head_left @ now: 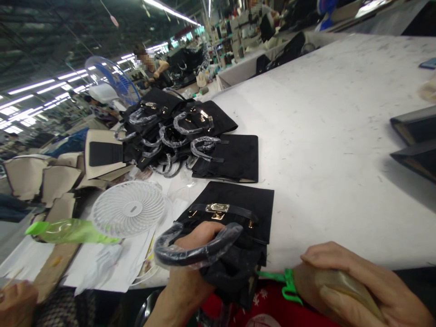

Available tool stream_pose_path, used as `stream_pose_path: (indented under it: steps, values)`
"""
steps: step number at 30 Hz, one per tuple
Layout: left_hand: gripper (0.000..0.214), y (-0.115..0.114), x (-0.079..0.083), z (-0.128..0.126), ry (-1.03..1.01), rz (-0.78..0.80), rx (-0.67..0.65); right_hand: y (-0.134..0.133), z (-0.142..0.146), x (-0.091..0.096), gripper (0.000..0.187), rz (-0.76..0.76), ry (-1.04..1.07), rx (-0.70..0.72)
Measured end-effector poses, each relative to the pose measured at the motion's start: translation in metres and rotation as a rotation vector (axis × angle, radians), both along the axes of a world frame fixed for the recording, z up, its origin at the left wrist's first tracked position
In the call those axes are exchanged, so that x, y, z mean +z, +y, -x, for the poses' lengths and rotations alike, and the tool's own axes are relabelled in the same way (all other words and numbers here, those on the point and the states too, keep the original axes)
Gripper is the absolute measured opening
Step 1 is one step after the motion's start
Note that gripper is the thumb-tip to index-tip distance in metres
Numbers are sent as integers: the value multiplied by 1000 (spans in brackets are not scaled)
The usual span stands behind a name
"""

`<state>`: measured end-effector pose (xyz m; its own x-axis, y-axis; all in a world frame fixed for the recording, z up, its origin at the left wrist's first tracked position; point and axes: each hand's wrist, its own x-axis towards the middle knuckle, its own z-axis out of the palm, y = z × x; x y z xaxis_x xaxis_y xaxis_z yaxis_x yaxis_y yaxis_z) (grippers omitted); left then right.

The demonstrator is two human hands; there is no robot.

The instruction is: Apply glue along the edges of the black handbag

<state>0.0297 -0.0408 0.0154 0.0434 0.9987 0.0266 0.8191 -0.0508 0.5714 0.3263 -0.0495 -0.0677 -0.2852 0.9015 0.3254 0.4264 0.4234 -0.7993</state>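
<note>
My left hand [195, 254] grips a black handbag [231, 200] near its top, partly behind a handle wrapped in clear plastic [200, 254]. The bag lies tilted at the table's front edge, its gold clasp facing up. My right hand [354, 281] is closed around a brown, rounded handle [340, 284]. At the end of that handle is a bright green part [289, 286] with a thin green piece pointing at the bag. What kind of tool it is, I cannot make out. Its thin end is close to the bag's lower right side; contact is unclear.
A pile of black handbags [177, 122] stands on the white table [323, 136], with one bag [238, 156] nearer. To the left are a white fan [131, 209], a green bottle [71, 230] and beige pieces [61, 181]. Another person's hand [17, 302] shows lower left. Dark panels [415, 141] lie right.
</note>
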Motion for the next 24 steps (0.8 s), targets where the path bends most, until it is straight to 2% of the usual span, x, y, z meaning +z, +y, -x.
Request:
stream_pose_path:
  steps: [3, 6, 11, 15, 20, 24]
  values:
    - [15, 0, 0, 0, 2, 9, 7, -1, 0, -2, 22, 41, 11, -6]
    - [15, 1, -1, -1, -7, 22, 3, -1, 0, 0, 26, -11, -3, -28]
    - [16, 3, 0, -4, 18, 0, 25, 11, 6, 16, 17, 21, -27, 39]
    - [15, 3, 2, -7, 8, 9, 32, 21, 12, 24, 17, -52, -41, 2]
    - [14, 2, 0, -6, -2, 52, 67, 9, 3, 13, 18, 54, -22, 26]
    - [14, 3, -1, -6, -4, 51, 65, -7, -4, 0, 27, 38, -8, 17]
